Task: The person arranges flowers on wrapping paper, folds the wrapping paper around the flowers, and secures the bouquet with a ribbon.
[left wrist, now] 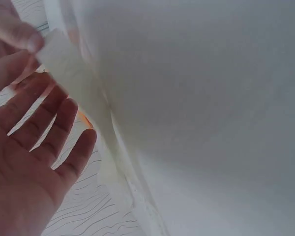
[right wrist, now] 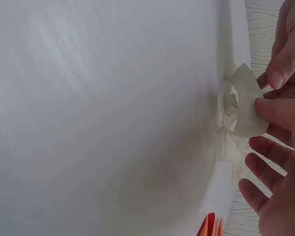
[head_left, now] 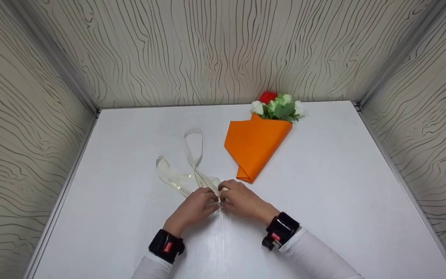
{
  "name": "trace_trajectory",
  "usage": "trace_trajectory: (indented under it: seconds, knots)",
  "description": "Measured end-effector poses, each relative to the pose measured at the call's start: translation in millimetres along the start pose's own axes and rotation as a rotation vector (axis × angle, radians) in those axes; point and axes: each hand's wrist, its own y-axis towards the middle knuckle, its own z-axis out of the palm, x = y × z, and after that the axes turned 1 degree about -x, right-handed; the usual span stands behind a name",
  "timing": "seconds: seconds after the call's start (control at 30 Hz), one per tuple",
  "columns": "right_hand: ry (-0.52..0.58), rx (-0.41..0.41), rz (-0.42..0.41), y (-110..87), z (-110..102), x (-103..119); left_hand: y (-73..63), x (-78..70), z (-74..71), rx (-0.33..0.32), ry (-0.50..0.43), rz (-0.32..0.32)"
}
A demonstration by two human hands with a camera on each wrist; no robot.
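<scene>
A long cream ribbon [head_left: 194,149] with gold lettering lies loosely looped on the white table, its near part raised between the two hands. My left hand [head_left: 198,205] pinches the ribbon near its end by thumb and forefinger; in the left wrist view the other fingers of the left hand [left wrist: 34,162] are spread. From the opposite side, my right hand [head_left: 242,199] holds the same part, thumb pressed on the curled ribbon [right wrist: 248,105] in the right wrist view. The fingertips of both hands almost meet, which partly hides the grip.
Beyond the right hand lies a bouquet in orange wrapping [head_left: 259,145], with red, white and pale green flowers [head_left: 279,106] toward the back edge. The white table [head_left: 343,186] is enclosed by wood-grain patterned panels [head_left: 207,50] at the back and sides.
</scene>
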Motion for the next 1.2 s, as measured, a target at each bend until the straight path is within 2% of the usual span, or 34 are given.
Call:
trace_trajectory:
  seconds: [0.13,0.23,0.4,0.6,0.73,0.83,0.97,1.03,1.2]
  knots:
    - [0.166,-0.019,-0.009,-2.0,-9,2,1.3,-5.3,-4.0,0.043,-0.227,-0.090]
    - [0.354,0.018,0.022,-4.0,-19,4,1.8,-9.4,-12.0,0.037,-0.343,-0.137]
    - [0.614,0.083,0.133,-9.1,-37,3,0.8,-11.2,-28.7,-0.027,-0.355,-0.141]
    - [0.805,0.098,0.222,-21.1,-76,0,-5.4,-2.4,-54.4,-0.114,-0.370,-0.203]
    - [0.871,0.084,0.254,-33.3,-93,-24,-11.4,8.8,-72.4,-0.175,-0.382,-0.231]
    - [0.891,0.064,0.279,-44.5,-100,-46,-18.0,4.8,-91.9,-0.214,-0.381,-0.255]
    - [0.886,0.028,0.310,-60.4,-120,-64,-27.4,-0.2,-116.6,-0.257,-0.409,-0.298]
    - [0.883,0.014,0.324,-68.4,-132,-72,-31.1,9.5,-122.6,-0.272,-0.422,-0.316]
    - [0.903,-0.023,0.368,-90.6,-160,-93,-39.5,45.3,-131.7,-0.315,-0.428,-0.355]
